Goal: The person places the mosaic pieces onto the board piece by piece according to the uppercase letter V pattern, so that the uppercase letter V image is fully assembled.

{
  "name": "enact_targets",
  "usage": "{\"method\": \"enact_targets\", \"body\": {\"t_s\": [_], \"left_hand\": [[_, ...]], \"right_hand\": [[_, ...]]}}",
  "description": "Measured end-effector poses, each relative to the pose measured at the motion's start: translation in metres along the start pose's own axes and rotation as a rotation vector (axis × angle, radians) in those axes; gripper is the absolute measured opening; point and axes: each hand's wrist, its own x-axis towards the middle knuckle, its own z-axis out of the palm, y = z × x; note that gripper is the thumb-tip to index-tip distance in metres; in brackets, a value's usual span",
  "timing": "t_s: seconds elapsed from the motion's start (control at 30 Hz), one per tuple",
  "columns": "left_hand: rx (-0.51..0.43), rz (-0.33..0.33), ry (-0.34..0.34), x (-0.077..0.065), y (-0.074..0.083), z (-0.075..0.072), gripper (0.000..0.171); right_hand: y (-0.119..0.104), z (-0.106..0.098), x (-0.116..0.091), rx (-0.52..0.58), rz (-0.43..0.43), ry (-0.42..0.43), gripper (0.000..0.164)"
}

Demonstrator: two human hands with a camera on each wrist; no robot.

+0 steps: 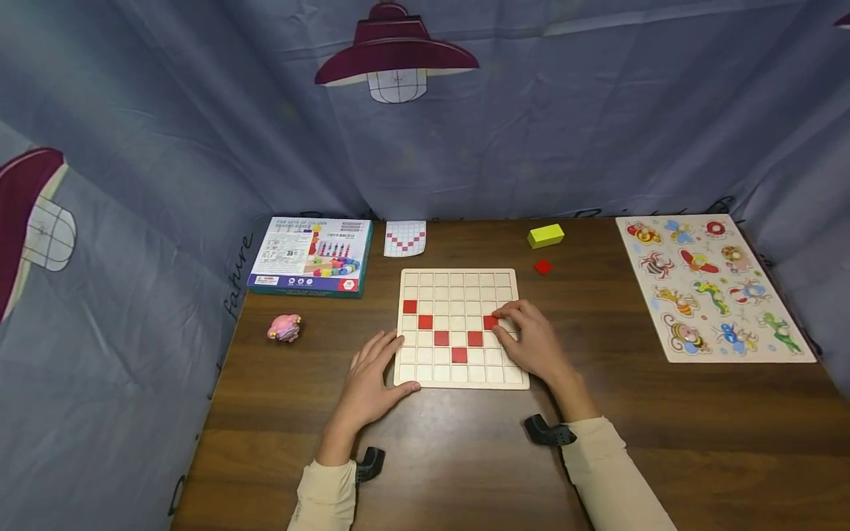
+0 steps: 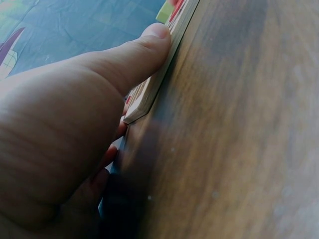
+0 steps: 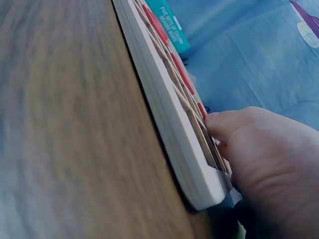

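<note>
A pale wooden grid board lies flat on the table, with several red square tiles in its cells forming a V. My right hand reaches over the board's right side. Its thumb and index finger pinch a red tile at the upper right of the V; in the right wrist view the thumb is right at a tile's edge. Spread at the board's lower left corner, my left hand has its thumb on the near edge and its fingers along the left edge. The left wrist view shows that thumb against the rim.
A paper card with a printed red V pattern is behind the board. One loose red tile and a yellow-green block lie behind right. A boxed toy set and pink figurine are left; an insect puzzle is right.
</note>
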Motion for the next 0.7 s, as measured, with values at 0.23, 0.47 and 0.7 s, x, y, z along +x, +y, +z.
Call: {"method": "enact_targets", "body": {"t_s": [0.23,0.47,0.7], "left_hand": [[-0.001,0.001,0.002,-0.0007,-0.0004,0.0007,0.090],[-0.009,0.001,-0.001,-0.0013,0.0016,-0.0020,0.090],[-0.002,0.011,0.013,-0.0014,0.0014,-0.0028,0.089]], "right_hand": [[-0.0008,0.0014,0.0003,0.017,0.012,0.020,0.024],[-0.0017,0.0024,0.0002,0.009,0.017,0.016,0.025],[-0.0016,0.0009,0.0014,0.049,-0.018,0.054,0.024]]}}
